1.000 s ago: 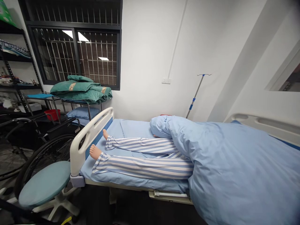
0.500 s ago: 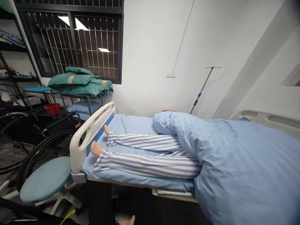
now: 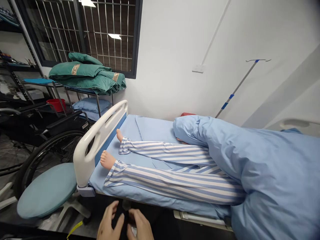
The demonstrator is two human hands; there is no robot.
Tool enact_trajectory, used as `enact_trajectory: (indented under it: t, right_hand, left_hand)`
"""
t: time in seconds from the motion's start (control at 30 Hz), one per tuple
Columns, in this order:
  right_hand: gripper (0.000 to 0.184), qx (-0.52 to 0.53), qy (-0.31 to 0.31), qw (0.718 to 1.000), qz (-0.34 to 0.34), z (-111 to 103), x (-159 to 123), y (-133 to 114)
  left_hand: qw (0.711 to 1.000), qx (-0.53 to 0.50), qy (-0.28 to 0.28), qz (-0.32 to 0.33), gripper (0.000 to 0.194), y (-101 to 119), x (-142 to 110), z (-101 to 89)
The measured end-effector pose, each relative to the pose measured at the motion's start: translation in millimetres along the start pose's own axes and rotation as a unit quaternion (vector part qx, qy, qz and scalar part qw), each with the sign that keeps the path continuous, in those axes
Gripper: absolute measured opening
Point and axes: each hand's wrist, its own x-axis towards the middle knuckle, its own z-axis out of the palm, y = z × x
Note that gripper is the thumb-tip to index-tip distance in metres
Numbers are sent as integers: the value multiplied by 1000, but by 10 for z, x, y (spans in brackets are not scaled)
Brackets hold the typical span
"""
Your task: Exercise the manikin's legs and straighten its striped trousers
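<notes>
At the bottom of the view, in front of the bed's near side, my left hand (image 3: 110,223) is raised with thumb and fingers apart, holding nothing visible. Close beside it my right hand (image 3: 141,225) has loosely bent fingers and a gap to the thumb; a small whitish patch shows in that gap, too unclear to name. Neither hand touches the bed (image 3: 147,128). Beyond them lie two legs in blue-and-white striped trousers (image 3: 172,180), bare feet (image 3: 107,160) toward the footboard (image 3: 86,146). A light blue quilt (image 3: 275,173) is bunched over the upper part of the figure.
A round teal stool (image 3: 47,190) and a wheelchair (image 3: 55,146) stand left of the footboard. Green folded bedding (image 3: 87,75) lies on a rack under the window. An IV pole (image 3: 237,87) leans behind the bed, near a red object (image 3: 187,114).
Both hands have come up into view; before, only part of one hand showed at the bottom edge. My view has shifted down and to the left. The legs and quilt look unchanged.
</notes>
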Motion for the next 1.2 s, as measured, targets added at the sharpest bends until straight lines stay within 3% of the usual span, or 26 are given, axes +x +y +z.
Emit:
enact_trajectory:
  t: [0.1,0.2,0.33,0.5,0.57,0.63,0.73,0.8,0.87,0.93,1.1,1.2]
  right_hand:
    - [50,-6,51,994,-93,35,729,-249]
    - [61,-10,50,987,-150,142,1514,-502]
    - [60,-23,39,989,-144,302,2381,-592]
    - [50,-154,48,982,-100,111,3195,-357]
    - [58,-233,23,969,-78,-2,3473,-235]
    - [74,-299,-8,953,-54,-51,3700,-111]
    - [91,-374,-64,925,-17,-9,3880,94]
    - [79,-415,-77,906,-7,35,3877,236]
    - [56,-439,-67,896,-15,47,3797,356]
    - [43,-446,-66,892,-26,22,3675,424]
    - [50,-458,-92,882,-60,-77,3361,357]
    - [47,-459,-99,879,-78,-131,3194,264]
  left_hand:
    - [990,-116,64,-48,58,55,550,-69]
    - [971,-190,123,-79,55,153,1001,-40]
    - [965,-202,144,-87,48,209,1320,43]
    - [990,-101,96,35,32,279,1348,174]
    - [990,-19,80,118,32,357,1382,243]
    - [969,105,61,213,38,435,1469,308]
    - [908,303,46,286,47,481,1642,379]
    - [873,396,14,285,47,454,1724,419]
    - [854,433,-48,285,45,407,1746,465]
    - [851,430,-92,286,49,366,1715,515]
    - [871,395,-115,268,60,323,1577,597]
    - [899,324,-139,258,67,317,1515,634]
